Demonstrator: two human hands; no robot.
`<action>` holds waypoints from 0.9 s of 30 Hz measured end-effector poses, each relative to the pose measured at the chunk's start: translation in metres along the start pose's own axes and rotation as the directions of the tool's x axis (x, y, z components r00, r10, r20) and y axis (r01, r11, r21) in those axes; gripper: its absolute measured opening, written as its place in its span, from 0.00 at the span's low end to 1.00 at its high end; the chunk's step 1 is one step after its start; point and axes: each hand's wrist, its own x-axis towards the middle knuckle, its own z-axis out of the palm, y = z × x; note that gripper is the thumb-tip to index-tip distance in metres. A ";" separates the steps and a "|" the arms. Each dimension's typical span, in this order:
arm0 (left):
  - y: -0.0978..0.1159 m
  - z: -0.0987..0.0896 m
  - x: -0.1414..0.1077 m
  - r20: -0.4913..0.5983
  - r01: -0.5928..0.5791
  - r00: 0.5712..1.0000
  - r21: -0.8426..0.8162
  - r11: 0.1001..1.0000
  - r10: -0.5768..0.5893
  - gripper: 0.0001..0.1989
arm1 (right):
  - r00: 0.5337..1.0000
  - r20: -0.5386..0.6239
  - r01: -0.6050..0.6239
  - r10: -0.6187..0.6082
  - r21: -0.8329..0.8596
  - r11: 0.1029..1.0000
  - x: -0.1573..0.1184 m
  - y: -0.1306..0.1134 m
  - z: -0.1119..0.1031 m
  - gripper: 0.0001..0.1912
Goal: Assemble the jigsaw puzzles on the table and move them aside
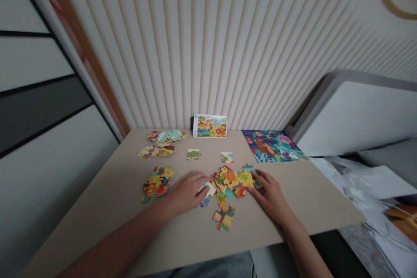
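Observation:
A loose heap of jigsaw puzzle pieces (230, 177) lies on the table between my hands. At the heap's left side, my left hand (190, 192) has its thumb and fingers closed on a pale puzzle piece (210, 189). A blue piece (204, 202) is partly covered beneath that hand. My right hand (270, 193) is at the heap's right edge, thumb and index finger gripping a yellow puzzle piece (246, 179) by its side. Several more pieces (224, 217) trail from the heap toward the table's front.
Stacked pieces (157, 182) and another pile (166, 137) sit on the left. Two single pieces, one green (193, 154) and one pale (227, 157), lie farther back. A picture card (210, 126) leans at the wall; a dark, colourful picture sheet (273, 146) lies back right.

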 end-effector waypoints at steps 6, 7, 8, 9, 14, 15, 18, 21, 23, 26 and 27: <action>0.011 -0.011 -0.001 0.103 -0.166 0.983 0.169 0.972 0.150 0.28 | 0.999 -0.037 0.015 -0.012 0.079 0.997 -0.001 0.001 0.003 0.19; 0.012 -0.012 -0.001 0.121 -0.191 0.978 0.174 0.966 0.172 0.29 | 0.999 -0.048 0.023 -0.019 0.080 0.997 -0.001 0.002 0.002 0.18; 0.013 -0.013 -0.001 0.135 -0.211 0.973 0.173 0.962 0.189 0.29 | 0.998 -0.061 0.029 -0.024 0.080 0.996 -0.003 0.004 0.001 0.17; 0.014 -0.014 -0.001 0.140 -0.226 0.969 0.168 0.959 0.204 0.28 | 0.997 -0.072 0.033 -0.028 0.078 0.996 -0.005 0.006 0.000 0.15; 0.011 -0.015 -0.001 0.114 -0.290 0.953 0.094 0.952 0.279 0.17 | 0.994 -0.081 0.072 -0.068 0.051 0.996 -0.017 0.001 -0.014 0.13; 0.011 -0.015 -0.001 0.112 -0.294 0.952 0.074 0.953 0.285 0.15 | 0.995 -0.056 0.092 -0.088 0.056 0.994 -0.017 -0.005 -0.017 0.13; 0.012 -0.014 -0.002 0.103 -0.240 0.967 0.054 0.969 0.234 0.12 | 0.988 0.034 0.145 -0.148 0.085 0.986 -0.011 -0.031 -0.019 0.16; 0.014 -0.014 -0.001 0.076 -0.176 0.983 0.085 0.981 0.170 0.16 | 0.980 0.078 0.178 -0.185 0.079 0.981 0.002 -0.053 -0.011 0.21; 0.013 -0.014 -0.001 0.075 -0.177 0.983 0.095 0.980 0.170 0.21 | 0.976 0.092 0.190 -0.195 0.067 0.980 0.009 -0.060 -0.003 0.22; 0.010 -0.013 -0.001 0.091 -0.189 0.979 0.098 0.977 0.180 0.22 | 0.976 0.092 0.191 -0.199 0.086 0.978 0.012 -0.060 0.006 0.21; 0.009 -0.013 -0.001 0.093 -0.190 0.979 0.100 0.977 0.181 0.22 | 0.976 0.089 0.191 -0.200 0.101 0.976 0.012 -0.059 0.007 0.21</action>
